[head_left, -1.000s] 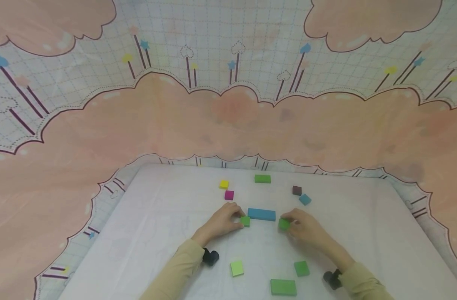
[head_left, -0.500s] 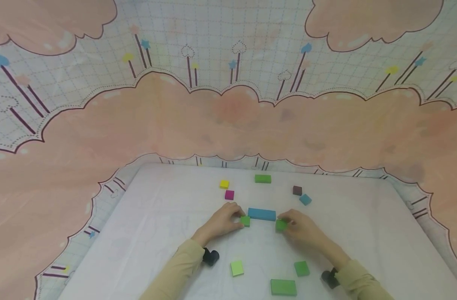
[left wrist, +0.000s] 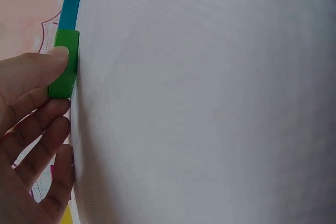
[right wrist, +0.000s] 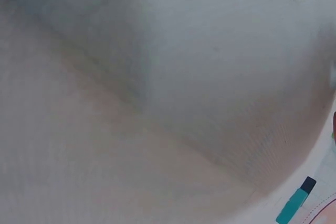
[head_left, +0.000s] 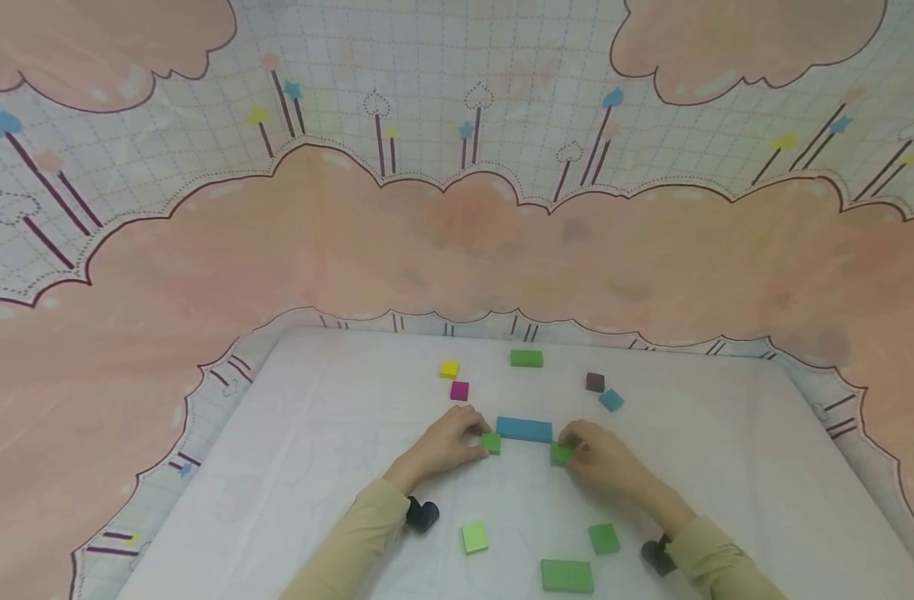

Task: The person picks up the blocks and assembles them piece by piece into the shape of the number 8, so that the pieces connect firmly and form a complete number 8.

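A long blue block lies flat on the white-covered table, between both hands. My left hand pinches a small green block by the blue block's left end. In the left wrist view the thumb lies on that green block, and the other fingers spread beside it. Just off the blue block's right end, my right hand pinches another green block, partly covered by its fingers. The right wrist view shows mostly white cloth, with the hand out of sight.
Toward the back lie yellow, magenta, dark brown and blue cubes and a green block. Nearer the front are a light green block, a green square block and a green rectangular block.
My right hand has moved its green block slightly left and a little nearer to me, closer to the blue block's right end. The left hand has stayed in place.
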`<action>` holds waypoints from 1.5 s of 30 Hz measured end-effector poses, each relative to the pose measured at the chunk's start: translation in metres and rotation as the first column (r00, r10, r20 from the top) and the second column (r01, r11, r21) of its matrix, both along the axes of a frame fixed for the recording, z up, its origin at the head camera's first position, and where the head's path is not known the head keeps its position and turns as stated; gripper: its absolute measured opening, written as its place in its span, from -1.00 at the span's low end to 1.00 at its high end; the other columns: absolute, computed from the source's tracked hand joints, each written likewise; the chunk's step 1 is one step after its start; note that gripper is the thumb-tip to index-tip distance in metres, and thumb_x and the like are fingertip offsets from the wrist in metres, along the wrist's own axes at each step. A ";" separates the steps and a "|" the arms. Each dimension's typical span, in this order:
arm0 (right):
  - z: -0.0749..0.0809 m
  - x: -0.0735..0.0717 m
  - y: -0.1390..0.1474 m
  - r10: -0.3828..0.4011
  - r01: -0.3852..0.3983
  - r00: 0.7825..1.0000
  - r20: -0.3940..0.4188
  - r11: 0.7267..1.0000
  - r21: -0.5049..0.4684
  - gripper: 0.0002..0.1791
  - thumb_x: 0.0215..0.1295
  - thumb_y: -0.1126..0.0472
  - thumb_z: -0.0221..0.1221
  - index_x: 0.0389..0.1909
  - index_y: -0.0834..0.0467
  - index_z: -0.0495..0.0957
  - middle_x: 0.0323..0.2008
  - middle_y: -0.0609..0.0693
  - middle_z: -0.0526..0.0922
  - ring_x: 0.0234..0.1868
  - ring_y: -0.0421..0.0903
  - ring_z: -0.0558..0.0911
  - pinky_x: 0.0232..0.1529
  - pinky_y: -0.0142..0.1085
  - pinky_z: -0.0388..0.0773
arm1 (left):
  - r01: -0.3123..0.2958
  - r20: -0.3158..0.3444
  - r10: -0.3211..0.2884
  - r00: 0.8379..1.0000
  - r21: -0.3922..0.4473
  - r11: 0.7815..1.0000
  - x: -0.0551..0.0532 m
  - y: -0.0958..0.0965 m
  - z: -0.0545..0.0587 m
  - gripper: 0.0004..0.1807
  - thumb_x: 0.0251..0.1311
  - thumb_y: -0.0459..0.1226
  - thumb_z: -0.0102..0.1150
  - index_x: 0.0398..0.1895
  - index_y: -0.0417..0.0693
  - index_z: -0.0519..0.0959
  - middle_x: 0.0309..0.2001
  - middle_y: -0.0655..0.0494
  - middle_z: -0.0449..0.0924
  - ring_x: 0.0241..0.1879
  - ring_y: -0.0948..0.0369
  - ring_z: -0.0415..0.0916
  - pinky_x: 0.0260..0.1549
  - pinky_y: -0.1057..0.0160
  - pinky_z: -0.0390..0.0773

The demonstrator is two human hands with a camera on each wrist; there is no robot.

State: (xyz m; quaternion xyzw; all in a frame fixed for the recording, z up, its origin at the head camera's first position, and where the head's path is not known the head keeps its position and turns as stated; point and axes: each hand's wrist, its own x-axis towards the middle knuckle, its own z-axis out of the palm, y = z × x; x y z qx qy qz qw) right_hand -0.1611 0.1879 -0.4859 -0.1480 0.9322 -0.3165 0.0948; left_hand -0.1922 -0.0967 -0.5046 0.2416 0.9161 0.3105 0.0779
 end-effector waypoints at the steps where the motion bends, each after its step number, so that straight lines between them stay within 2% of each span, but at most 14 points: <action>1: 0.000 0.000 0.000 -0.001 0.001 1.000 0.001 1.000 0.000 -0.71 0.12 0.33 0.23 -0.13 0.01 0.53 -0.13 -0.13 0.60 0.00 -0.11 0.56 0.08 -0.11 0.55 | 0.001 0.000 -0.001 1.000 0.001 1.000 0.000 0.000 0.000 -0.74 0.09 -0.19 0.33 -0.13 0.04 0.61 -0.19 0.23 0.55 -0.08 0.27 0.43 0.03 0.24 0.50; 27: 0.000 -0.003 -0.002 0.028 -0.027 0.999 -0.030 1.000 0.012 -0.75 0.12 0.35 0.24 -0.19 0.03 0.54 -0.15 -0.10 0.61 -0.02 -0.09 0.58 0.05 -0.11 0.57 | 0.008 -0.015 -0.008 1.000 -0.002 1.000 0.000 0.000 -0.002 -0.73 0.08 -0.18 0.33 -0.12 0.05 0.61 -0.21 0.26 0.55 -0.10 0.30 0.42 0.02 0.27 0.50; 38: -0.001 -0.003 -0.003 0.008 -0.008 1.000 -0.020 1.000 0.027 -0.75 0.12 0.31 0.25 -0.18 0.00 0.54 -0.14 -0.11 0.61 -0.01 -0.09 0.58 0.07 -0.10 0.57 | -0.022 0.049 0.019 0.999 0.054 0.998 0.000 -0.002 -0.002 -0.69 0.08 -0.18 0.34 -0.08 0.05 0.60 -0.15 0.24 0.57 -0.06 0.28 0.44 0.07 0.22 0.48; 45: -0.001 -0.005 -0.002 0.010 -0.009 1.000 -0.021 1.000 0.027 -0.75 0.12 0.34 0.24 -0.18 0.02 0.54 -0.17 -0.11 0.61 -0.05 -0.10 0.57 0.03 -0.11 0.57 | -0.026 0.065 0.020 0.998 0.080 0.996 0.000 -0.002 -0.001 -0.68 0.08 -0.18 0.34 -0.07 0.05 0.60 -0.13 0.23 0.57 -0.04 0.26 0.44 0.09 0.18 0.47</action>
